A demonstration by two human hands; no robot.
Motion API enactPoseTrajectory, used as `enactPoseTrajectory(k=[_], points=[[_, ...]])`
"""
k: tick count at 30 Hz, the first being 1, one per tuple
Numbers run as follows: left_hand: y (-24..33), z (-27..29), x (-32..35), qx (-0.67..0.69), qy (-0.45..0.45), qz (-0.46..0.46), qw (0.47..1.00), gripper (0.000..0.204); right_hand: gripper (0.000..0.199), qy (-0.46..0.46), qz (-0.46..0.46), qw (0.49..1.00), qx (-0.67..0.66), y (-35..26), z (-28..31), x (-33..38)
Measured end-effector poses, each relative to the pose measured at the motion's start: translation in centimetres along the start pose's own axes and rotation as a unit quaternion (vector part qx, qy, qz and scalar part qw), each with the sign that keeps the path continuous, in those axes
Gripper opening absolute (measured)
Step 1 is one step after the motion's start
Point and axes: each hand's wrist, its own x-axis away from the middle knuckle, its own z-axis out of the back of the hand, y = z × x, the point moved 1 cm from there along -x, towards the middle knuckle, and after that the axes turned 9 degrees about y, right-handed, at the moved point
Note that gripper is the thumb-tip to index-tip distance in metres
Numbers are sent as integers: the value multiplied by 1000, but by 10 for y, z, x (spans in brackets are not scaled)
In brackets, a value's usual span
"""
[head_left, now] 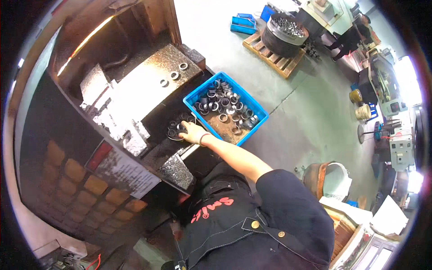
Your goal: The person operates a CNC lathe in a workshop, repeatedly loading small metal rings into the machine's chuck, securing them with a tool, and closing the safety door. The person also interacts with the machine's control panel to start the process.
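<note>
My right hand (194, 133) reaches into a dark recess at the front of a machine, with thumb and fingers closed round a dark metal ring (181, 127). Several similar rings (173, 125) lie in a small cluster by the fingertips. Right beside the hand stands a blue plastic crate (252, 134), part filled with loose metal rings (225, 102) over a brown bottom. Three more rings (174, 75) sit in a row on the machine's flat, brightly lit ledge (148, 76). My left hand does not show.
The machine's dark door panel (90, 148) fills the left side. Across the floor, a round drum (279, 42) heaped with metal parts stands on a wooden pallet (288, 67), near blue bins (243, 24). A person in dark clothes (351, 38) is at the far right.
</note>
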Motion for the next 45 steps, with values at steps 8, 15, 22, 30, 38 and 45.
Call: enactPoseTrajectory(k=[8, 15, 22, 30, 38, 45], points=[[33, -38, 27, 30, 10, 42, 999, 47, 24, 97, 53, 978, 178, 111, 147, 34], [22, -56, 21, 77, 59, 120, 988, 48, 24, -53, 130, 899, 415, 175, 156, 27], [60, -91, 125, 120, 166, 148, 967, 47, 12, -130, 180, 894, 389, 185, 149, 21], [20, -131, 175, 139, 80, 185, 969, 46, 19, -146, 28, 979, 137, 161, 184, 26], [-46, -135, 122, 301, 212, 231, 901, 41, 27, -215, -190, 559, -778, 90, 158, 63], [-41, -54, 112, 222, 177, 152, 947, 45, 22, -246, -152, 694, -660, -81, 58, 133]])
